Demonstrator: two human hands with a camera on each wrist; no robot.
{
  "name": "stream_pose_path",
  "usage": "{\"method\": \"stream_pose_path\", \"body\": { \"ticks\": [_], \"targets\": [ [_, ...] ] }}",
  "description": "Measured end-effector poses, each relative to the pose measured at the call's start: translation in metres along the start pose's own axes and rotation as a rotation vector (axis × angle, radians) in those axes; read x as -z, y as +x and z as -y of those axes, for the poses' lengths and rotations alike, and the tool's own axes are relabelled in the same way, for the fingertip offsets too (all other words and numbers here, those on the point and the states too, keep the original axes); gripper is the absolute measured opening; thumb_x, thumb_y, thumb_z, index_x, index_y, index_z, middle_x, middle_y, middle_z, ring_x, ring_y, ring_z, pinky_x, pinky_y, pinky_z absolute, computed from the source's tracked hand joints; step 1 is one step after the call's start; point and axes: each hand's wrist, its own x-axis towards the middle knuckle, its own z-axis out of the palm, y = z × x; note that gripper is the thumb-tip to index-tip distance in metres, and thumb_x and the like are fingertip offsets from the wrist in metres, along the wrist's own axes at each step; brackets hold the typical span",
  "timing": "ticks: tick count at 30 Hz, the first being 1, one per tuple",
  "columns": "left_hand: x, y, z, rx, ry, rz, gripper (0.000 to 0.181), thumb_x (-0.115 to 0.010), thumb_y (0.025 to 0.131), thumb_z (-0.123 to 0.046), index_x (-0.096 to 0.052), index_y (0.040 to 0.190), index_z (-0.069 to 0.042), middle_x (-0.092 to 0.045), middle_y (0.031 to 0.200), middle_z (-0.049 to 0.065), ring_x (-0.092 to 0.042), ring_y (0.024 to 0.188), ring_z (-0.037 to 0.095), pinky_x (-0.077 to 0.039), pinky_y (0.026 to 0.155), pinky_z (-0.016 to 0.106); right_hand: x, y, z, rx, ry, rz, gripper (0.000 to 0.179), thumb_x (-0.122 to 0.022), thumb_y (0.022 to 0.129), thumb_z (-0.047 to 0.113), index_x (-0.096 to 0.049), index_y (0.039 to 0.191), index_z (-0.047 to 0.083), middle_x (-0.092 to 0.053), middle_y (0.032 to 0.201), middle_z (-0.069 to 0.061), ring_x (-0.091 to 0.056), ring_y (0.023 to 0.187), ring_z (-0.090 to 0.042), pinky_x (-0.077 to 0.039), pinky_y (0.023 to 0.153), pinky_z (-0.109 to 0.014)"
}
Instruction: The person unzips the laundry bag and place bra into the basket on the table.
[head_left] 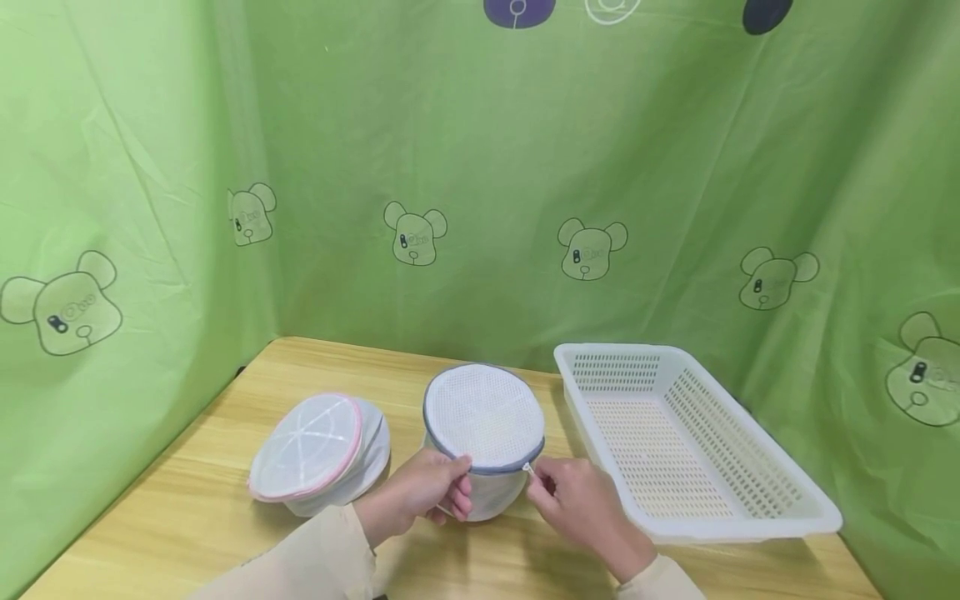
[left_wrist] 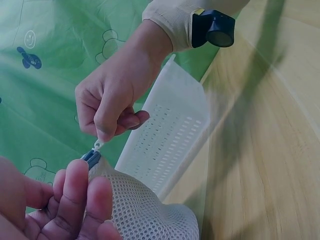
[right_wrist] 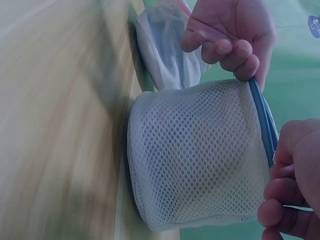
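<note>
A white mesh laundry bag (head_left: 486, 415), round and with a blue-grey zipper (head_left: 487, 468) around its top, stands on the table. My left hand (head_left: 422, 493) pinches the zipped rim at the front left. At the front right, my right hand (head_left: 581, 502) pinches the zipper pull (head_left: 528, 468), which also shows in the left wrist view as a small white pull tab (left_wrist: 98, 145) under the fingertips. The mesh side wall (right_wrist: 195, 155) appears upright and rounded in the right wrist view. Whatever is inside the bag is hidden.
To the left lies another round white bag (head_left: 307, 446) with a pink rim, slumped and tilted. A white perforated plastic basket (head_left: 675, 450) stands on the right of the wooden table (head_left: 172, 508). Green curtains (head_left: 480, 167) with bear-head prints enclose the back and sides.
</note>
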Motion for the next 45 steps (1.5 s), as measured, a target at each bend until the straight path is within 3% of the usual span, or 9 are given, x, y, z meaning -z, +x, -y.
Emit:
{"method": "stream_pose_path", "body": {
  "ticks": [22,45],
  "targets": [
    [0.003,-0.001,0.001,-0.006,0.006,0.011,0.037,-0.047,0.101,-0.029,-0.057,0.071,-0.011,-0.062,0.061,-0.001,-0.061,0.057,0.011,-0.042,0.049,0.022,0.006,0.003,-0.014,-0.071,-0.043,-0.012,0.029,-0.061,0.072,0.010,-0.043,0.057,0.026,-0.033,0.053,0.020,-0.028,0.047,0.004,-0.025,0.038,-0.016],
    [0.005,-0.002,0.001,0.018,0.012,0.019,0.036,-0.047,0.101,-0.026,-0.056,0.069,-0.012,-0.060,0.058,-0.001,-0.061,0.056,0.010,-0.041,0.047,0.021,0.009,0.007,-0.024,-0.132,-0.068,0.046,0.027,-0.061,0.073,0.007,-0.045,0.057,0.022,-0.035,0.051,0.016,-0.031,0.046,-0.001,-0.028,0.038,-0.019]
  ]
}}
